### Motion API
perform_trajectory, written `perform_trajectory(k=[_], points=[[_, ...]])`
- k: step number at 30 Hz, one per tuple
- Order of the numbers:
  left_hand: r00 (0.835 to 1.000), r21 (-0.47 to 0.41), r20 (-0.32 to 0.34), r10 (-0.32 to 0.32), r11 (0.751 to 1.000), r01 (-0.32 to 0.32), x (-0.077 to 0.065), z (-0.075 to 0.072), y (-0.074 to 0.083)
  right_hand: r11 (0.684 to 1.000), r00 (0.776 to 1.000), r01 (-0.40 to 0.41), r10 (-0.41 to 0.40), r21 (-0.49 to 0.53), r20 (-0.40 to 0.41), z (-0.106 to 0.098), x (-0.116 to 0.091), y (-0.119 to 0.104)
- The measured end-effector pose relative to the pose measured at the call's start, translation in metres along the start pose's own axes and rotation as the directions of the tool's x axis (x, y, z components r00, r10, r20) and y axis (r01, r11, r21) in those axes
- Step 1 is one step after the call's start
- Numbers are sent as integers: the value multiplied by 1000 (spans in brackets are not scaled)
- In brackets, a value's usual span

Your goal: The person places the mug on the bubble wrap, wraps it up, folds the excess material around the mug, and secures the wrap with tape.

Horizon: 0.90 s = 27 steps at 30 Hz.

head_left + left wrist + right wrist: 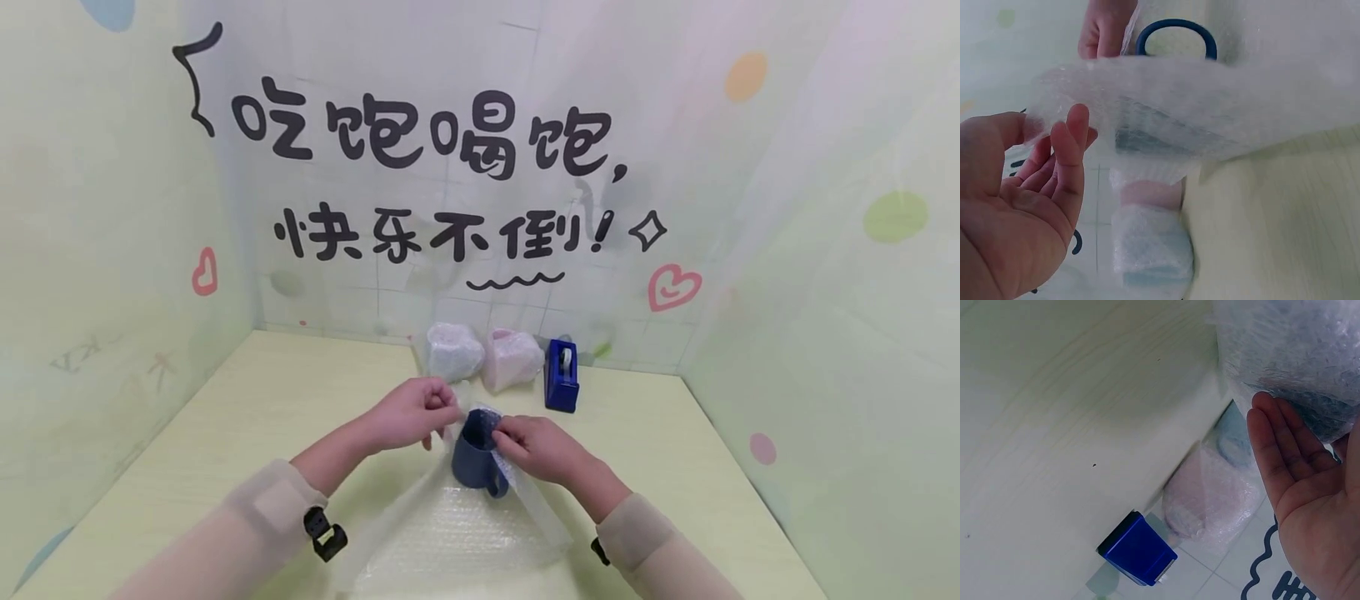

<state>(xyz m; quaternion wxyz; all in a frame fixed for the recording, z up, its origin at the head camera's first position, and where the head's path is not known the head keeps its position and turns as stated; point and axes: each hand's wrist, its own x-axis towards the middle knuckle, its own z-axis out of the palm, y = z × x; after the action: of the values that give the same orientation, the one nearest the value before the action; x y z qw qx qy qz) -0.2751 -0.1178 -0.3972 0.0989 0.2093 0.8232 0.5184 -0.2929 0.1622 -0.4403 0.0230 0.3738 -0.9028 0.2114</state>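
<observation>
A dark blue mug [472, 464] stands upright on a sheet of bubble wrap [457, 533], its handle toward the near right. The sheet rises around the mug's far side and flanks. My left hand [415, 412], left of the mug's rim, pinches an edge of the wrap between thumb and fingers; in the left wrist view the raised wrap [1166, 94] hides most of the mug except its handle [1177, 25]. At the rim's right side my right hand [543, 448] pinches the wrap. Its fingers [1288, 440] lie along the wrap's outside in the right wrist view.
Two wrapped bundles, one bluish white [453, 352] and one pinkish [513, 360], stand at the back by the wall. Right of them is a blue tape dispenser [562, 377] with a roll in it. Printed walls bound the pale wooden table [247, 392] at the back and sides.
</observation>
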Motion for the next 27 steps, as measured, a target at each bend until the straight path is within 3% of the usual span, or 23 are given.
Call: perform_trajectory(k=[6, 9, 11, 15, 16, 18, 20, 21, 27], points=[[993, 122, 102, 65, 989, -78, 3, 14, 1, 1000, 1000, -8, 8, -23, -12, 1, 0, -1], [975, 261, 177, 133, 949, -177, 2, 12, -1, 1000, 1000, 5, -6, -22, -29, 1, -1, 1], [950, 374, 233, 208, 883, -285, 1, 10, -2, 999, 998, 31, -31, -12, -48, 2, -2, 4], [894, 588, 332, 299, 676, -444, 0, 12, -9, 994, 992, 109, -107, 25, -71, 11, 0, 21], [889, 630, 345, 303, 627, -458, 0, 13, -10, 992, 990, 120, -118, 31, -73, 11, 0, 21], [886, 693, 357, 294, 553, -463, 2, 19, -13, 990, 988, 134, -131, 37, -78, 11, 0, 21], [886, 737, 360, 292, 493, -461, 6, 24, -15, 991, 989, 130, -127, 33, -81, 12, 1, 19], [886, 753, 360, 294, 469, -461, 8, 26, -16, 995, 993, 96, -93, 34, -73, 5, 0, 6], [871, 818, 393, 294, 321, -477, 21, 34, -15, 999, 999, 30, -31, -21, -35, 3, 0, 0]])
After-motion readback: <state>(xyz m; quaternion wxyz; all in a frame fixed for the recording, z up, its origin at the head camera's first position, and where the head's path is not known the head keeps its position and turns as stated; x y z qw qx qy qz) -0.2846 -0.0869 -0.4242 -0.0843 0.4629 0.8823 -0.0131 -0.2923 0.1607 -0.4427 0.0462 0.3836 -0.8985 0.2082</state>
